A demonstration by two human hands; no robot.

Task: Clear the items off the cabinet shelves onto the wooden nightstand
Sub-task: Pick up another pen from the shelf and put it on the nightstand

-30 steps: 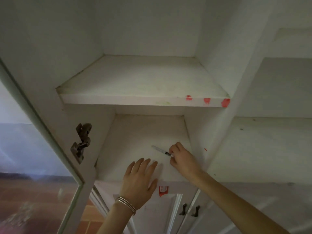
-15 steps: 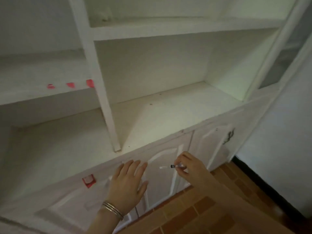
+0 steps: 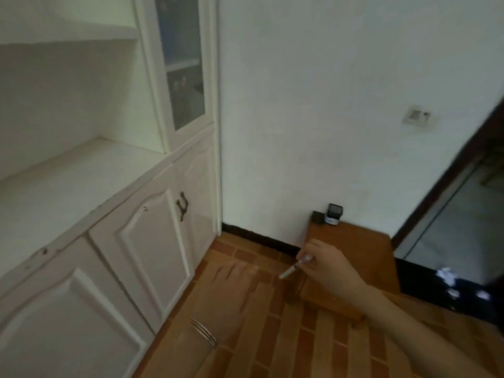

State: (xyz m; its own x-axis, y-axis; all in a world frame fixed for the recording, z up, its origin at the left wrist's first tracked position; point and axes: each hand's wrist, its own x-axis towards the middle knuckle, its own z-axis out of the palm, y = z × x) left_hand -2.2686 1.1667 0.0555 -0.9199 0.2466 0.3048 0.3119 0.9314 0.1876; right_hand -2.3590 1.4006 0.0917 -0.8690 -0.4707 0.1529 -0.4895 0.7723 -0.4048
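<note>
My right hand (image 3: pixel 328 271) pinches a thin white pen (image 3: pixel 296 267) by one end, its tip pointing down-left, just in front of the near-left corner of the wooden nightstand (image 3: pixel 362 252). My left hand (image 3: pixel 229 293), with bangles at the wrist, hangs flat with straight fingers over the brick floor and holds nothing. The white cabinet (image 3: pixel 81 170) fills the left; its visible open shelf looks bare. Two small dark items (image 3: pixel 328 214) stand at the back of the nightstand against the wall.
A glass-fronted cabinet door (image 3: pixel 182 64) rises at the cabinet's right end, with lower doors and a dark handle (image 3: pixel 182 205) below. A red brick-pattern floor (image 3: pixel 272 336) lies underfoot. A dark doorway (image 3: pixel 463 214) opens at right, past a wall socket (image 3: pixel 417 115).
The view has swung right from the shelves to the wall and nightstand. My right hand carried the pen from the shelf over to the nightstand's corner; my left hand came off the cabinet.
</note>
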